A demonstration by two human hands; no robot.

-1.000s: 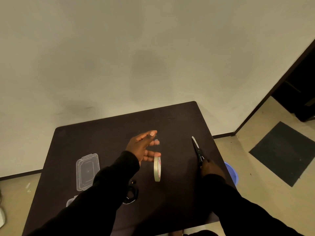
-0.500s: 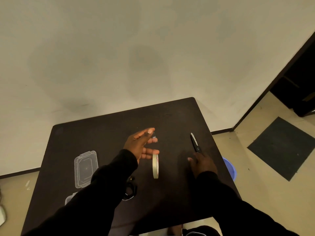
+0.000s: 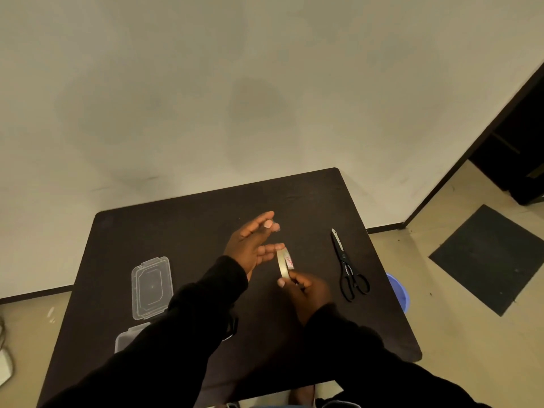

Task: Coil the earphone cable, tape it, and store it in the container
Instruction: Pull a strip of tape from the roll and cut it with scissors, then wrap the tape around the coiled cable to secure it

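Note:
A roll of clear tape (image 3: pixel 283 262) stands on edge above the dark table (image 3: pixel 191 225). My right hand (image 3: pixel 304 290) pinches its near end. My left hand (image 3: pixel 251 245) is just left of the roll with fingers spread; its lower fingertips touch the roll's far end, and a small clear scrap seems stuck to an upper fingertip. A clear lid (image 3: pixel 151 287) lies at the left, with the clear container (image 3: pixel 128 340) nearer me, partly under my left sleeve. Only a dark bit of the earphone cable (image 3: pixel 232 328) shows beside that sleeve.
Black-handled scissors (image 3: pixel 348 269) lie shut on the table to the right of my hands. A blue bucket (image 3: pixel 397 293) sits on the floor past the table's right edge, and a dark mat (image 3: pixel 488 257) lies further right. A wall stands behind the table.
My right hand let go of the scissors, which now lie on the table, moved left and took hold of the tape roll. My left hand stayed about where it was.

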